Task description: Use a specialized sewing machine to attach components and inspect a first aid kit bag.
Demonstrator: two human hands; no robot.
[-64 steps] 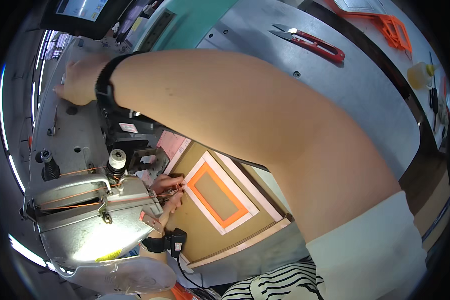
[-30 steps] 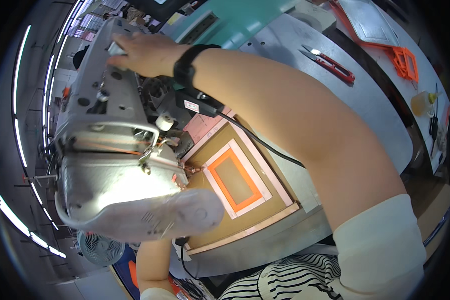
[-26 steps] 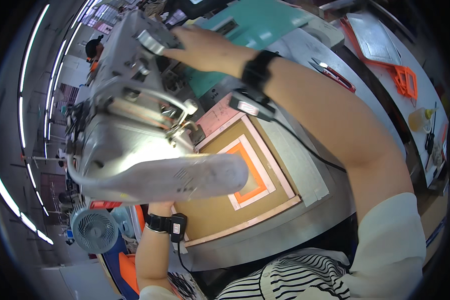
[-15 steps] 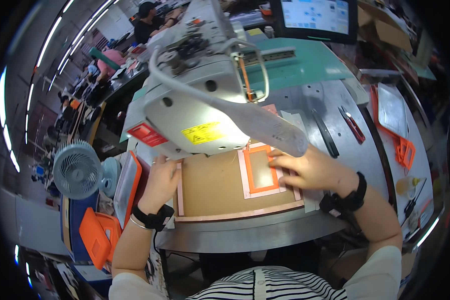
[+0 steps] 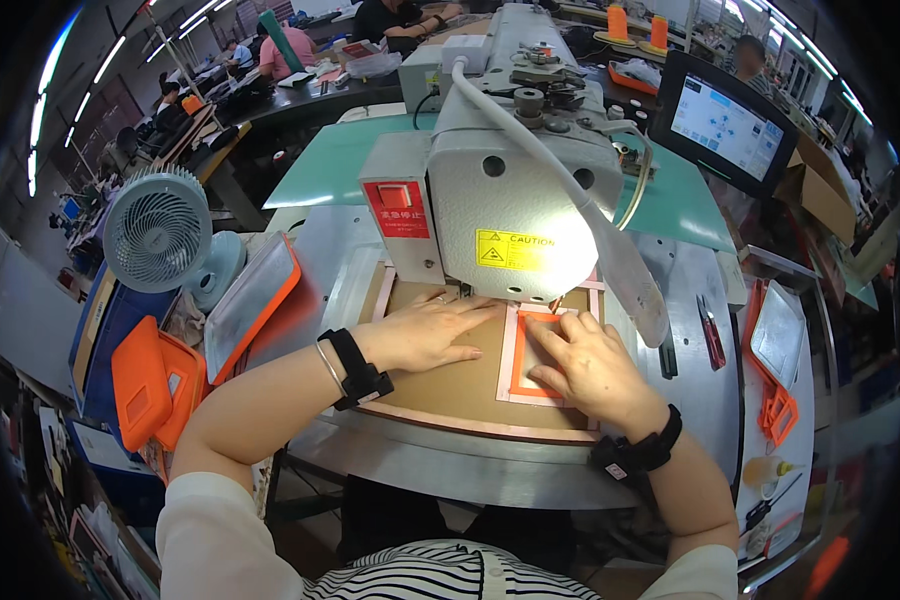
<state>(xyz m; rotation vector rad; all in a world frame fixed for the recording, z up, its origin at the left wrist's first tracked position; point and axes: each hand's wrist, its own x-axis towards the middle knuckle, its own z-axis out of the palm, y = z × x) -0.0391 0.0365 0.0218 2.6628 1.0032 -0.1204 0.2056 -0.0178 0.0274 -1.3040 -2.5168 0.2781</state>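
Note:
A brown board (image 5: 448, 392) edged with pale pink strips lies flat under the head of a sewing machine (image 5: 460, 205). On the board's right part sits an orange rectangular frame (image 5: 518, 372) around a pale panel, with a pink-white border outside it. My left hand (image 5: 425, 335) rests flat on the board, fingers stretched toward the frame, its fingertips close under the machine head. My right hand (image 5: 598, 375) lies over the frame's right side, fingers apart and touching the frame and panel; it covers that side. Neither hand grasps anything.
The machine's grey lamp arm (image 5: 625, 260) hangs just above my right hand. Red-handled snips (image 5: 711, 335) lie to the right, and orange-edged trays (image 5: 775, 335) farther right. At left stand a fan (image 5: 158, 230), a tilted tray (image 5: 255, 300) and orange pieces (image 5: 140, 385). A screen (image 5: 725, 125) stands behind.
My left hand has moved right, from the board's left edge onto its middle. My right hand stays at the orange frame, fingers now farther over it. The view has turned and shifted.

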